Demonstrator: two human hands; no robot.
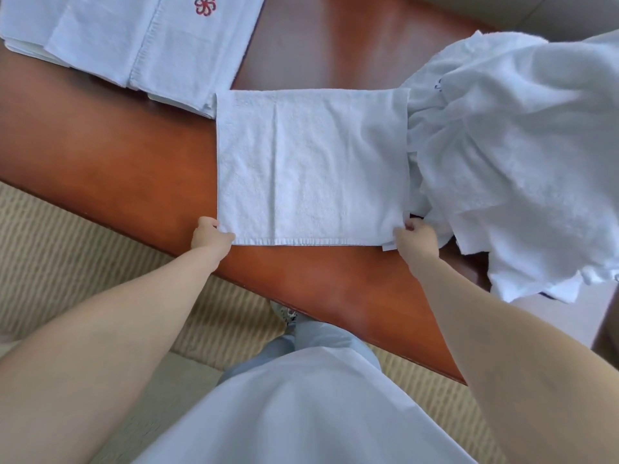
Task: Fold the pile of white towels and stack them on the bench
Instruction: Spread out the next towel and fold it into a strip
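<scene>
White towel in work: flat rectangular terry towel (311, 165), spread at the middle of the counter, hemmed near edge parallel to the counter's near edge, one vertical crease left of centre.
Counter: glossy reddish-brown wooden counter (127, 162), runs diagonally from far right to near right across the view.
Left hand: left hand (209, 236) at the towel's near-left corner, fingers curled, pinching the corner.
Right hand: right hand (415, 238) at the towel's near-right corner, fingers curled around the corner; small white tag shows just below the thumb.
Unfolded pile: crumpled heap of white towels (516, 149) on the right end of the counter, touching the flat towel's right edge, spilling over the counter's near-right edge.
Folded stack: stack of folded white towels (134, 38) at far left on the counter, top one carries a red flower-shaped embroidered logo (205, 4); the stack's near-right corner is just beside the flat towel's far-left corner, cannot tell if touching.
Person: standing at the near side, both bare forearms reaching forward, pale blue garment (294, 403) at the bottom of the view, one shoe (284, 314) partly visible under the counter edge.
Floor: beige striped carpet (67, 249) left and near of the counter.
</scene>
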